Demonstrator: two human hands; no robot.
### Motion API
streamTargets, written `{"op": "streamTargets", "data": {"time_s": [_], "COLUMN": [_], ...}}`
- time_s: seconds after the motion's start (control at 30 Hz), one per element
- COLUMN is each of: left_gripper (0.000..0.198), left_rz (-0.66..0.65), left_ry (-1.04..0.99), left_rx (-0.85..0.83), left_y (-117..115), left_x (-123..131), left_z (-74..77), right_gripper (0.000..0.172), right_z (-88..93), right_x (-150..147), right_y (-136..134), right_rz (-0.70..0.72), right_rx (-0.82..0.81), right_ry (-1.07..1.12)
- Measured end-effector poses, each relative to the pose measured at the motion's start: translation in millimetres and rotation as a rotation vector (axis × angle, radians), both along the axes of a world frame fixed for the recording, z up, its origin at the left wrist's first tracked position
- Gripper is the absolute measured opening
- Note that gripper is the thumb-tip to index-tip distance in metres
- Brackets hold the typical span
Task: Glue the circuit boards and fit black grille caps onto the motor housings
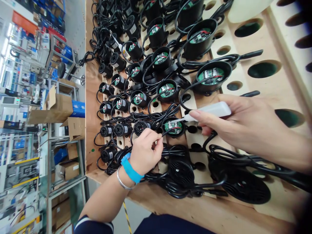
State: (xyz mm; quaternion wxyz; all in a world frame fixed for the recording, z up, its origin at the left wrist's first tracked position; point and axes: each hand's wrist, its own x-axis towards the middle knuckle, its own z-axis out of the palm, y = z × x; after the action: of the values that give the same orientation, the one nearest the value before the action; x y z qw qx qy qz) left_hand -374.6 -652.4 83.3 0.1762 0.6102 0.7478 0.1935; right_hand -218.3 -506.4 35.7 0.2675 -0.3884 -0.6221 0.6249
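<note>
My right hand (243, 122) grips a white tube-shaped applicator (212, 110), its nozzle tip pointing at the green circuit board inside a black round pump housing (173, 126). My left hand (145, 151) is closed in a pinch on a black cable beside that same housing; a blue wristband and a metal bangle are on that wrist. Many more black housings (211, 76) with green boards stand in the holes of a wooden board (265, 91), their black cables coiled around them.
Finished black pumps with grilles (181, 174) lie near the board's front edge. Empty round holes (263, 69) run along the board's right side. To the left are metal shelves with cardboard boxes (57, 109) and workshop equipment.
</note>
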Motion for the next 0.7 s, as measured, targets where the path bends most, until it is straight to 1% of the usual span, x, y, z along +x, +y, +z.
{"op": "streamTargets", "data": {"time_s": [0.23, 0.53, 0.7], "left_gripper": [0.012, 0.012, 0.011], "left_rz": [-0.007, -0.024, -0.031], "left_ry": [-0.004, -0.01, -0.004], "left_rx": [0.017, 0.023, 0.026], "left_y": [-0.2, 0.6, 0.4], "left_x": [-1.4, -1.9, -2.1], "left_z": [-0.6, -0.1, 0.6], "right_gripper": [0.06, 0.053, 0.048], "right_z": [-2.8, -11.6, -10.5], "right_x": [-3.0, 1.0, -1.3], "right_y": [0.7, -2.0, -2.1], "right_rz": [0.001, -0.008, -0.009], "right_rx": [0.016, 0.03, -0.001], "right_ry": [0.079, 0.087, 0.095]}}
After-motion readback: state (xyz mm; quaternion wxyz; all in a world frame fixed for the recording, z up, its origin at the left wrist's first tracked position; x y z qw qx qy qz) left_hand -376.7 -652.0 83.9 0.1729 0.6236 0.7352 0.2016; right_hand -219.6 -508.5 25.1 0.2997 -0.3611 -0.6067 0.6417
